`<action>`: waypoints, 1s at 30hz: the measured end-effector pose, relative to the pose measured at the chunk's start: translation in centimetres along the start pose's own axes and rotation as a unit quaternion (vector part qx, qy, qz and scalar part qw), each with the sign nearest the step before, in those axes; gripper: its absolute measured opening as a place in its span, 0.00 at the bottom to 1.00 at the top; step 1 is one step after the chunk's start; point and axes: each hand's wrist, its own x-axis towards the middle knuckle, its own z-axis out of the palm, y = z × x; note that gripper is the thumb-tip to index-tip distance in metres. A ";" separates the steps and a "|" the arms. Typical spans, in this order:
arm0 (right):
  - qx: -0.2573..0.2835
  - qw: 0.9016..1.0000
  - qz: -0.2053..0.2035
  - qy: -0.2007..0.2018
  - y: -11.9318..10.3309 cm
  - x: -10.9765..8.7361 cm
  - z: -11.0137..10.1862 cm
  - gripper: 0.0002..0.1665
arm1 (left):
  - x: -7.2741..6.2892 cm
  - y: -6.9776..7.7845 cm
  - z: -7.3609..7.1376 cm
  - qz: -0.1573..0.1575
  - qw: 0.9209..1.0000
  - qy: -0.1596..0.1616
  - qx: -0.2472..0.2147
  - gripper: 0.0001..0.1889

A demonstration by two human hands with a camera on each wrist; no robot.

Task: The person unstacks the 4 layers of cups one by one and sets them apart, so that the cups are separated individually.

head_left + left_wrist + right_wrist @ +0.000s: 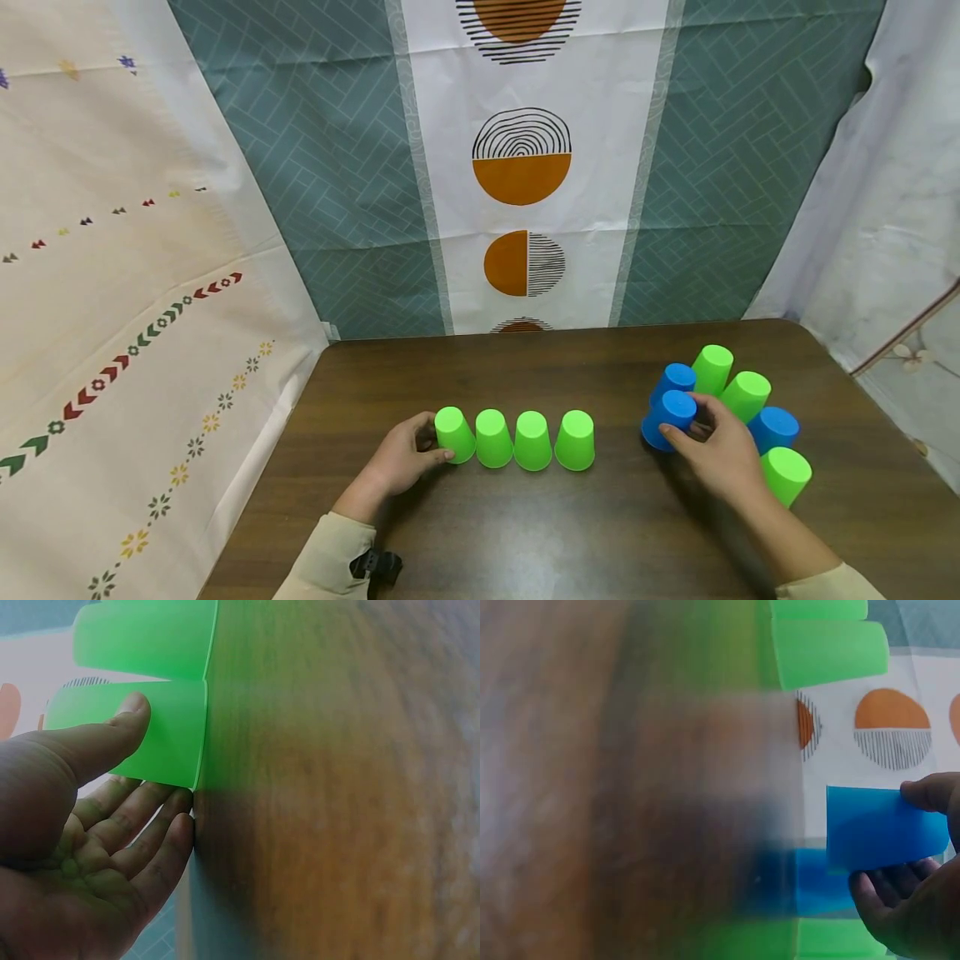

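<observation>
I see the left hand gripping the end green cup, the right hand pinching a raised blue cup; a backswing could topple the rear blue cup

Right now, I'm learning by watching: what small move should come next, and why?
Probably carry the blue cup left toward the row of four green cups: the right hand holds it raised off the table, and nothing stands between it and the row's right end.
</observation>
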 end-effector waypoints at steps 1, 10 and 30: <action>-0.003 1.000 0.000 0.002 0.2 0.0 0.0 0.40 | 0.0 0.0 0.0 0.001 1.000 -0.001 -0.001 0.24; -0.019 1.000 0.009 -0.006 1.2 0.2 -0.4 0.42 | -0.1 0.0 -0.1 -0.005 1.000 -0.004 -0.008 0.24; -0.029 0.999 0.031 -0.034 1.4 0.4 -0.3 0.43 | 0.1 -0.2 0.0 -0.009 1.000 -0.002 -0.005 0.24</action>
